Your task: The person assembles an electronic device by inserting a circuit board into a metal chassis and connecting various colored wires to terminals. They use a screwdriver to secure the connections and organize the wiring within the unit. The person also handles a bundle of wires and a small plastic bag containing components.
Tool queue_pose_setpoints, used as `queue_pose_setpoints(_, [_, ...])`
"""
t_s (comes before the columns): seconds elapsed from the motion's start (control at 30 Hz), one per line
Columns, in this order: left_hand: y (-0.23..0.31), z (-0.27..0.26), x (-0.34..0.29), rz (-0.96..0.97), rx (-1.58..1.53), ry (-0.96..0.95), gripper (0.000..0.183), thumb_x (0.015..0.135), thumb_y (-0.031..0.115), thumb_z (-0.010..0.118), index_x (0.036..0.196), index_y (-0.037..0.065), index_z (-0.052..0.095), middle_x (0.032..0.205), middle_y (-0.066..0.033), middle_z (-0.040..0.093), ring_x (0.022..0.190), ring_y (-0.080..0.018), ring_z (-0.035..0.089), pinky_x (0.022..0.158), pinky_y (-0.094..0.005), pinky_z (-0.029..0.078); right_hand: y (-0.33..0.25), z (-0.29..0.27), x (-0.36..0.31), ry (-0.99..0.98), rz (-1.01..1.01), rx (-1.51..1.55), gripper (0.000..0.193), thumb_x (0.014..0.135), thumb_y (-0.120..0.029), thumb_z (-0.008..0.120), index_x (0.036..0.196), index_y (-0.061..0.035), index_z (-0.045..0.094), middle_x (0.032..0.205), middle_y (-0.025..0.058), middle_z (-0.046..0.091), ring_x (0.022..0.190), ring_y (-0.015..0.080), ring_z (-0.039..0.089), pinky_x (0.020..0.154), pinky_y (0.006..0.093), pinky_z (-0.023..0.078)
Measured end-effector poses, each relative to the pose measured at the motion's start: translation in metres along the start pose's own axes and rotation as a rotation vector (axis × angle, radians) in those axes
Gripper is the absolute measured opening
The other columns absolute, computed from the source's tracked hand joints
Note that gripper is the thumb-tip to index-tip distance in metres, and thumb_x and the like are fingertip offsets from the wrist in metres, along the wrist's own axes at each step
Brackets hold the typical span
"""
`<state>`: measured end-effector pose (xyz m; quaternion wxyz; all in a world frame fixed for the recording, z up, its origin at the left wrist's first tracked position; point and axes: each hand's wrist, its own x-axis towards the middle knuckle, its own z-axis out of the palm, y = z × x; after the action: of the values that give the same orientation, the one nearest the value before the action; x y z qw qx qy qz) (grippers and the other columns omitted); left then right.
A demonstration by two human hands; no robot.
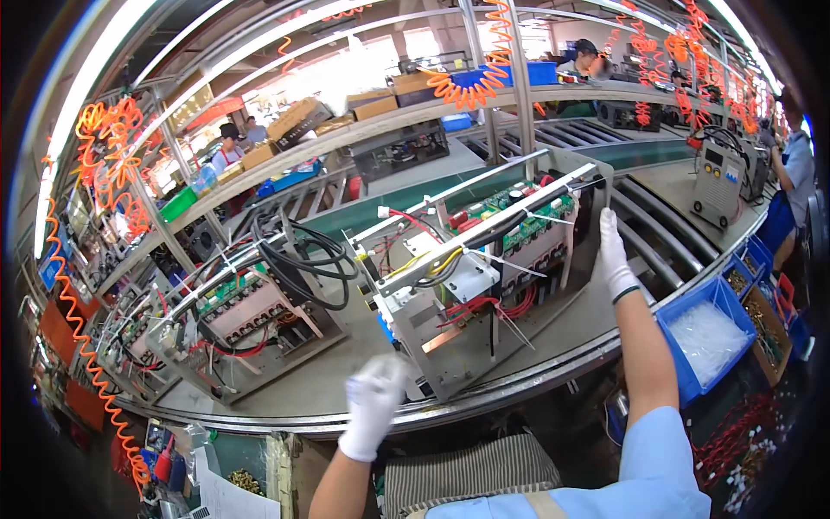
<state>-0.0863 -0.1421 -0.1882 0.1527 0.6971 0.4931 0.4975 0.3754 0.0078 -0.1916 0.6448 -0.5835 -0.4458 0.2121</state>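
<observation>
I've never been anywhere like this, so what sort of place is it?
Probably a factory assembly line: an open machine with exposed circuit boards, metal rollers and hanging orange coiled lines suggest it.

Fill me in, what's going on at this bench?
An open machine chassis sits in front of the person, with wiring and green circuit boards exposed. Their gloved right hand is at its right end panel; whether it grips is unclear. The gloved left hand, blurred, is by the near left corner, contact unclear. More open units stand to the left.
</observation>
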Motion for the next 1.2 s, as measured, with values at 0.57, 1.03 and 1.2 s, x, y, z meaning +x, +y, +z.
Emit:
queue_pose_setpoints(0.57, [-0.186, 0.038, 0.13, -0.599, -0.855, 0.121, 0.038, 0.1, 0.047, 0.042, 0.08, 0.017, 0.055, 0.054, 0.0023, 0.047, 0.04, -0.0152, 0.045, 0.036, -0.0308, 0.036, -0.049, 0.196, -0.29, -0.122, -0.955, -0.275, 0.066, 0.085, -0.027, 0.067, 0.136, 0.0045, 0.038, 0.14, 0.0306, 0.041, 0.129, 0.0476, 0.043, 0.111, 0.0577, 0.029])
queue_pose_setpoints(1.03, [-0.103, -0.02, 0.047, -0.534, -0.728, 0.227, 0.033, 0.106, 0.033, 0.041, 0.115, 0.006, 0.059, 0.103, -0.0038, 0.063, 0.091, -0.0138, 0.061, 0.074, -0.0298, 0.05, -0.052, 0.158, -0.259, -0.392, -1.027, -0.056, 0.071, 0.078, -0.027, 0.073, 0.133, 0.0044, 0.042, 0.137, 0.0279, 0.045, 0.129, 0.0471, 0.044, 0.11, 0.0582, 0.032])
queue_pose_setpoints(1.2, [-0.026, 0.017, 0.01, -0.559, -0.736, 0.192, 0.029, 0.103, 0.019, 0.038, 0.105, 0.005, 0.064, 0.084, 0.0002, 0.059, 0.066, -0.0078, 0.051, 0.058, -0.0239, 0.041, -0.044, 0.087, -0.216, -0.381, -0.942, -0.206, 0.076, 0.067, -0.029, 0.076, 0.129, 0.0055, 0.048, 0.133, 0.0259, 0.047, 0.125, 0.0507, 0.042, 0.11, 0.0543, 0.032])
